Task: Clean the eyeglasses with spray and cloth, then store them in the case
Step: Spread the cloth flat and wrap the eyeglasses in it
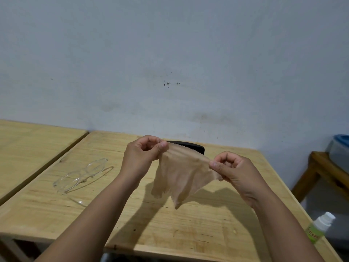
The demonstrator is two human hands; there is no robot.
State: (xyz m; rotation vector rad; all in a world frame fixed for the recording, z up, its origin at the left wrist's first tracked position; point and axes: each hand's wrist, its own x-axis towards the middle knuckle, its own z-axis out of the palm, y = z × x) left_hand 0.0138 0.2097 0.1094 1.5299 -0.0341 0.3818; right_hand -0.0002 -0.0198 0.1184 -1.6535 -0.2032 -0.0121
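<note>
Over the wooden surface point(56, 214) both hands are up holding a thin beige cloth point(181, 174) stretched between them: left hand point(140, 155) pinches one top corner, right hand point(236, 171) pinches the other. Clear-framed eyeglasses point(81, 175) lie on the surface off to the left, black case point(190, 146) behind the cloth. Spray bottle point(319, 228) sits at the right edge; its green label is too blurry to read.

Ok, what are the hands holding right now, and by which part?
Both hold the beige cloth above the table: left hand pinches one top corner, right hand the other. It hangs spread between them.
</note>
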